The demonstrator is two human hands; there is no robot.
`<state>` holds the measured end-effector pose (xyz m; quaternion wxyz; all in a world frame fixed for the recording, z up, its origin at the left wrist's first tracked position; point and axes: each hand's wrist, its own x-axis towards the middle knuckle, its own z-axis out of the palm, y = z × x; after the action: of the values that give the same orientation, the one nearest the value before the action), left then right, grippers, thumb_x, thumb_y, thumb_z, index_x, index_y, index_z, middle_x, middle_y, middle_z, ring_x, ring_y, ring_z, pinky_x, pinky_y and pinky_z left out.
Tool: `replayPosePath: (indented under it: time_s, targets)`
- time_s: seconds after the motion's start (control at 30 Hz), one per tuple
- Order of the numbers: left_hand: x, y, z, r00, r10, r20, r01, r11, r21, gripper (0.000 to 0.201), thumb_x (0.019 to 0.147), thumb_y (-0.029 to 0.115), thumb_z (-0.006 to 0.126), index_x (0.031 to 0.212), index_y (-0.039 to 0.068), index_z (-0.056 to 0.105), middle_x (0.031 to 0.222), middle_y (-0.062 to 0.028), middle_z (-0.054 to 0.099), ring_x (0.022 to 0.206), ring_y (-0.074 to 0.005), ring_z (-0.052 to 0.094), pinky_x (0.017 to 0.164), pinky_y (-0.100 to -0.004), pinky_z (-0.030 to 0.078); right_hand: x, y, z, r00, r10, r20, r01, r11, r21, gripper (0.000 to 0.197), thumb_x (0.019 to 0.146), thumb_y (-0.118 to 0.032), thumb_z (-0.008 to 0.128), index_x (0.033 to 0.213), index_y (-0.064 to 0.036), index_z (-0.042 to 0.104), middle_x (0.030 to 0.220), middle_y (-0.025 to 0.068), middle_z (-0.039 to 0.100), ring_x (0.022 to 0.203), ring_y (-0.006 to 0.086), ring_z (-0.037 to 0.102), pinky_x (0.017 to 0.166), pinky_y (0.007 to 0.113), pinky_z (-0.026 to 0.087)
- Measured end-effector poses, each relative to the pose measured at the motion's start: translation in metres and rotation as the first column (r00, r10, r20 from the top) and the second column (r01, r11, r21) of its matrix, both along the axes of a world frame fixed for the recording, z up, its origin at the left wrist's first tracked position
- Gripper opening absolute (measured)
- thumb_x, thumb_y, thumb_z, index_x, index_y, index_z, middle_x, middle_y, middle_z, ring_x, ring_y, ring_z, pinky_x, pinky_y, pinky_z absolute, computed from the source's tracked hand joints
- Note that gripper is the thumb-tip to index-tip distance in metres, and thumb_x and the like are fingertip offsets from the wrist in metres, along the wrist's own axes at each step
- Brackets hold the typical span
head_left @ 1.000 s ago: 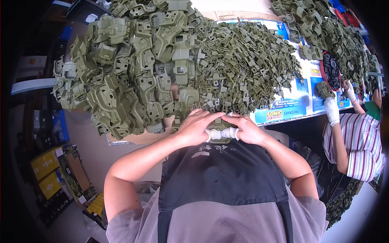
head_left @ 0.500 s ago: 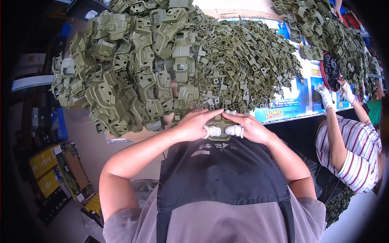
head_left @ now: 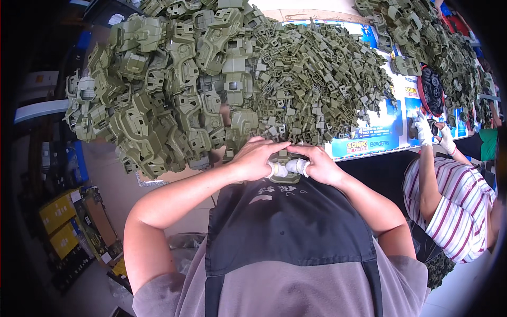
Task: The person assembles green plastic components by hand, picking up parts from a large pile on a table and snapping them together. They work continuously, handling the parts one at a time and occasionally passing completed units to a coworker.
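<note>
My left hand (head_left: 257, 159) and my right hand (head_left: 323, 166) close round an olive-green moulded plastic part (head_left: 284, 178) at the table's near edge, in front of my apron. White covers wrap both thumbs, which press side by side on top of the part. My index fingers stretch over its far side, their tips almost meeting. Much of the part is hidden under my hands. Just beyond lies a heap of small olive-green plastic pieces (head_left: 311, 79). Larger shell-like green plastic bodies (head_left: 142, 119) are piled to the left.
Printed blue cardboard (head_left: 369, 137) covers the table at right. A co-worker's gloved hands (head_left: 425, 129) hold a small dark piece there, near a red-and-black oval thing (head_left: 432, 90). More green parts (head_left: 406, 31) lie at the far right. Yellow boxes (head_left: 58, 211) stand low at left.
My right thumb has shifted left, up against the left thumb, and my hands are slightly closer together. The co-worker's hands have drawn back from the red-and-black thing.
</note>
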<state>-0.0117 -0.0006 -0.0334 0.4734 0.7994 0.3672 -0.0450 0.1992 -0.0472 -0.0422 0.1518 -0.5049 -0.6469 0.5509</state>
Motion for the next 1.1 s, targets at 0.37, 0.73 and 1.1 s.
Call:
replayPosePath:
  time_s: [0.37, 0.73, 1.1]
  targets:
    - [-0.051, 0.012, 0.026, 0.851, 0.443, 0.282, -0.320, 0.863, -0.390, 0.096, 0.067, 0.024, 0.079, 0.142, 0.008, 0.022, 0.146, -0.0122, 0.027, 0.136, -0.0221, 0.021, 0.111, -0.0361, 0.016, 0.046, 0.010, 0.001, 0.958, -0.186, -0.217, 0.120, 0.951, -0.285, 0.050, 0.082, -0.016, 0.066, 0.126, -0.0017, 0.049, 0.122, 0.0163, 0.054, 0.111, 0.0227, 0.053, 0.095, 0.031, 0.039]
    - [-0.029, -0.028, 0.020, 0.825, 0.532, 0.189, -0.500, 0.845, -0.190, 0.075, 0.063, -0.005, 0.062, 0.134, 0.009, 0.039, 0.132, -0.0145, 0.047, 0.124, -0.0279, 0.043, 0.103, -0.0355, 0.035, -0.043, 0.029, 0.033, 0.979, 0.192, 0.075, -0.206, 0.901, 0.382, 0.076, 0.072, -0.030, 0.072, 0.135, -0.0096, 0.033, 0.107, 0.0210, 0.055, 0.102, 0.0357, 0.053, 0.089, 0.045, 0.042]
    - [-0.020, -0.014, 0.015, 0.853, 0.444, 0.275, -0.446, 0.893, -0.057, 0.071, 0.064, -0.006, 0.058, 0.132, 0.011, 0.044, 0.121, -0.0154, 0.053, 0.113, -0.0306, 0.052, 0.093, -0.0375, 0.043, -0.016, 0.056, 0.015, 0.953, 0.230, -0.195, -0.170, 0.943, 0.285, 0.071, 0.074, -0.022, 0.069, 0.137, -0.0159, 0.037, 0.124, 0.0140, 0.053, 0.112, 0.0319, 0.053, 0.094, 0.040, 0.042]
